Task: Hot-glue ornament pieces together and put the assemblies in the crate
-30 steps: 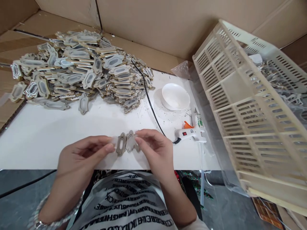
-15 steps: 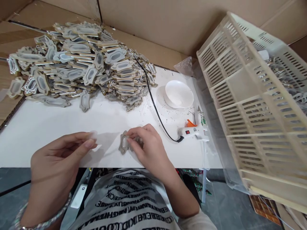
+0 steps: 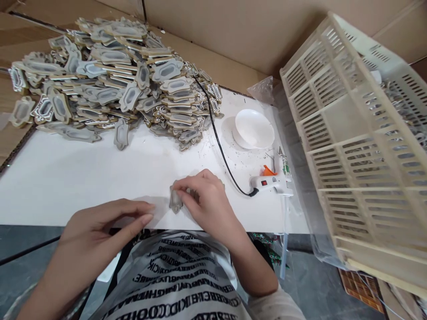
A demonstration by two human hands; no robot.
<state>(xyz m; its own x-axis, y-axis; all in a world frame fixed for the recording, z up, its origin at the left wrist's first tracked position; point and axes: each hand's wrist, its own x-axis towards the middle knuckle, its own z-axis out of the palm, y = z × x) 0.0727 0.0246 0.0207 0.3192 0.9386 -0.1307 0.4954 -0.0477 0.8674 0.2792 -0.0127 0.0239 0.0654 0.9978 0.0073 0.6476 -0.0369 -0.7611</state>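
My right hand (image 3: pixel 208 198) pinches a small grey scalloped frame (image 3: pixel 175 202) upright near the front of the white table (image 3: pixel 83 178). The fingers cover part of the frame. To its left, just above the table's front edge, my left hand (image 3: pixel 110 226) has thumb and forefinger nearly together on a thin translucent piece, which is faint against the white surface. A large heap of similar frames (image 3: pixel 110 93) lies at the back left, several with white ornament showing.
A white bowl (image 3: pixel 253 129) stands at the back right. By it lies a white glue gun (image 3: pixel 271 183) with an orange part (image 3: pixel 269 170); its black cable (image 3: pixel 218 149) runs back into the heap. A large slatted crate (image 3: pixel 343 146) of parts blocks the right side.
My left hand has moved right and nearer the table's front edge, closer to my right hand. The frame in my right hand has turned slightly. The camera view has shifted a little.
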